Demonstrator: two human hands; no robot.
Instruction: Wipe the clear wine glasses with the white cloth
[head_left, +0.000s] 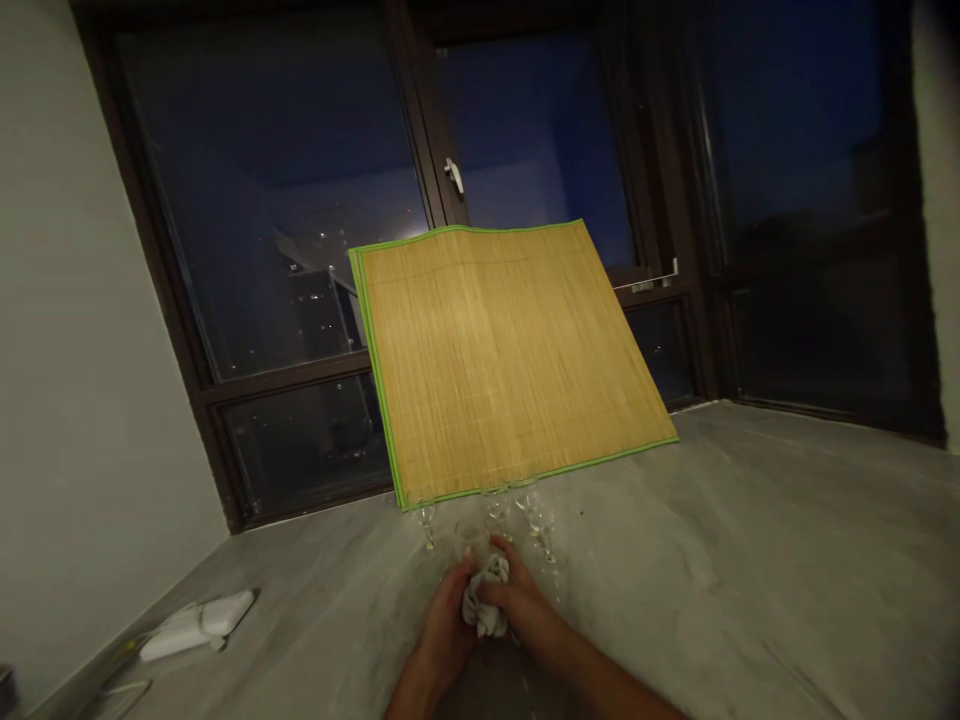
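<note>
My left hand [448, 612] is closed at the lower part of a clear glass [471, 540], whose rim shows just above the fingers. In my right hand [519, 592] is a crumpled whitish cloth [487, 598], bunched between both palms and pressed near the glass. The glass's lower end is hidden by the hands and the cloth. Just beyond my hands stand several clear stemmed glasses, among them one wine glass [426, 520] on the left and another wine glass [495, 503] nearer the middle. They are faint against the grey surface.
A folded bamboo mat [502, 360] with green edging leans upright against the dark window [277, 200], behind the glasses. On the left of the grey marbled surface [750, 560] lies a white device [197, 627] with a cord wrapped around it. A plain wall bounds the left side.
</note>
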